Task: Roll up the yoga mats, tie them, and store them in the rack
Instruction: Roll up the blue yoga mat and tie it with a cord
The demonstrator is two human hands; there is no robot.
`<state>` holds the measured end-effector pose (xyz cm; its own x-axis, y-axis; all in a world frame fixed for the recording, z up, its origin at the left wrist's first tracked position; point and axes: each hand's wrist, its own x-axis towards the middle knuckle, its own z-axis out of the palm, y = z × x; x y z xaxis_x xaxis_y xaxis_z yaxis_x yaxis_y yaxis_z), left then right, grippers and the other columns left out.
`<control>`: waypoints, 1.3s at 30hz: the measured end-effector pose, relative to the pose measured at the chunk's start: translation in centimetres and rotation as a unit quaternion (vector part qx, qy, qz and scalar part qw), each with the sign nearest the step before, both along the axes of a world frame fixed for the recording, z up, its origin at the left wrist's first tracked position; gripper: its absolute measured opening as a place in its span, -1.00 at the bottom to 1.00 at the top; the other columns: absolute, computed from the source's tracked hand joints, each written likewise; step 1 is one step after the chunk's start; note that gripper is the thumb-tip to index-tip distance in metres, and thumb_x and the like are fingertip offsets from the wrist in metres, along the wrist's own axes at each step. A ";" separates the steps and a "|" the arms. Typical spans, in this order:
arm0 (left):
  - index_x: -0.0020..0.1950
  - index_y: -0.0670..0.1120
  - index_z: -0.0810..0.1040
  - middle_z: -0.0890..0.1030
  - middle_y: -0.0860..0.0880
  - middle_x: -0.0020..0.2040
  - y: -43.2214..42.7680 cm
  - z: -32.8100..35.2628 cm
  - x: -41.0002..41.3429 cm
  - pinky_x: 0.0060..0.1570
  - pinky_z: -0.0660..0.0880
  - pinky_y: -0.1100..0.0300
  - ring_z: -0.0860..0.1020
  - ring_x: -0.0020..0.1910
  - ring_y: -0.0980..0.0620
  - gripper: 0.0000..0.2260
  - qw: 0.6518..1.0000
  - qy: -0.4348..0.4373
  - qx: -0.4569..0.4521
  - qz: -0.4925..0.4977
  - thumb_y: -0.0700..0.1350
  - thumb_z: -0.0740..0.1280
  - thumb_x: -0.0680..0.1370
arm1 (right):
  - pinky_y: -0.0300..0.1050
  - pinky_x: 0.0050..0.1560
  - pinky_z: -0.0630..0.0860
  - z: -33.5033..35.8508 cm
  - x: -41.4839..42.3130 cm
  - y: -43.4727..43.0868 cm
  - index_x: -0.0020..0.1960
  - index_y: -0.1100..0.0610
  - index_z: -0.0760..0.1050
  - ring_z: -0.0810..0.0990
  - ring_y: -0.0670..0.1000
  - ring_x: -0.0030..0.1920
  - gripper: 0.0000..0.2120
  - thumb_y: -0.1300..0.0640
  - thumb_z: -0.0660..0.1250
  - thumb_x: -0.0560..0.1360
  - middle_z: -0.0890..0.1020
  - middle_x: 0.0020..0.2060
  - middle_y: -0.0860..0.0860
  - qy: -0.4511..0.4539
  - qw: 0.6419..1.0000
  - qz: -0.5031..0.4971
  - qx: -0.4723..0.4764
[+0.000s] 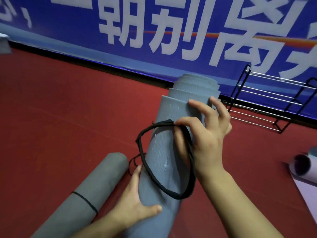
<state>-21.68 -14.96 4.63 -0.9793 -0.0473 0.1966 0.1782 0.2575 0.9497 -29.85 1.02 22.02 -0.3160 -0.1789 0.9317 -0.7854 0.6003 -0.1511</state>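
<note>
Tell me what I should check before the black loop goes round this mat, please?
1. Mat rolled: ok, the blue-grey mat is rolled up.
2. Far end even: not ok, its layers stick out in steps.
3. Steady hold: ok, the left hand grips the mat's near part.
4. Loop ready: ok, the right hand pinches the black loop.
5. Loop round mat: not ok, it only lies against the front.
6. Room in the rack: cannot tell, partly out of view.
</note>
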 end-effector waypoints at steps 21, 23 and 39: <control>0.24 -0.10 0.57 0.66 -0.13 0.17 -0.9 20.4 -5.8 0.30 0.46 -0.19 0.61 0.18 -0.08 -0.39 0.974 0.083 0.201 0.063 0.36 0.36 0.43 | -0.38 -0.07 0.42 8.0 0.6 -2.3 -0.05 0.04 0.59 0.53 -0.29 -0.04 -0.90 0.23 0.39 0.52 0.59 -0.12 -0.12 -0.062 0.985 0.085 -0.140; 0.21 -0.08 0.60 0.67 -0.11 0.14 -1.1 21.1 -5.8 0.31 0.43 -0.22 0.62 0.18 -0.11 -0.51 0.972 0.054 0.215 0.077 0.29 0.32 0.52 | -0.24 -0.04 0.52 9.1 0.6 -2.3 -0.03 0.02 0.61 0.63 -0.16 -0.05 -0.88 0.22 0.38 0.53 0.65 -0.12 -0.15 -0.091 0.976 0.129 -0.149; 0.14 -0.25 0.61 0.66 -0.26 0.11 -2.6 22.3 -4.1 0.21 0.49 -0.21 0.59 0.17 -0.28 -0.43 0.955 0.061 0.266 0.115 0.25 0.30 0.50 | -0.22 -0.37 0.39 12.6 0.2 0.4 0.03 0.09 0.72 0.59 -0.01 -0.33 -0.66 0.18 0.32 0.31 0.71 -0.13 0.10 -0.501 0.681 0.509 -0.160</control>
